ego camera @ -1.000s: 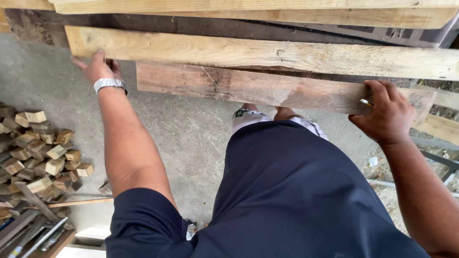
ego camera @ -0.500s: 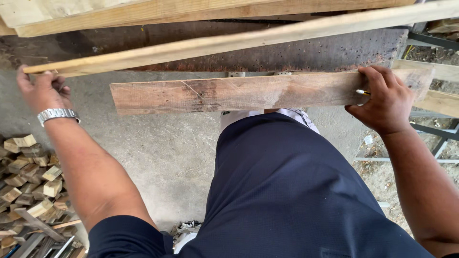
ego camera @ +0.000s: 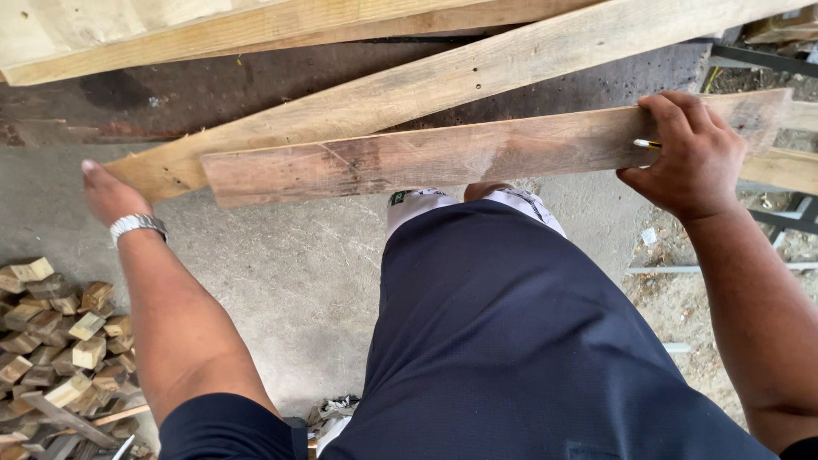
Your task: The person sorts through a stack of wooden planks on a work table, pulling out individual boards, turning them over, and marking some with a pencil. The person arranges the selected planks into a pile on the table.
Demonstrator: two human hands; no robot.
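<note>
My right hand [ego camera: 692, 153] is shut on the right part of a weathered brown plank [ego camera: 443, 158] held level in front of me, with a thin pencil tucked under its fingers. My left hand [ego camera: 109, 193], with a metal watch at the wrist, rests at the near left end of a longer pale plank [ego camera: 477, 77] that slants up to the right; its fingers lie flat against the wood. The brown plank lies in front of and partly over the pale one.
More pale boards [ego camera: 213, 30] lie across the top. A heap of small wood offcuts [ego camera: 60, 341] sits on the concrete floor [ego camera: 281, 273] at the lower left. Metal bars [ego camera: 784, 217] and rubble lie at the right.
The long pale plank has swung from nearly level to a steep slant, its left end drawn down toward me with my left hand. The brown plank stays in my right hand.
</note>
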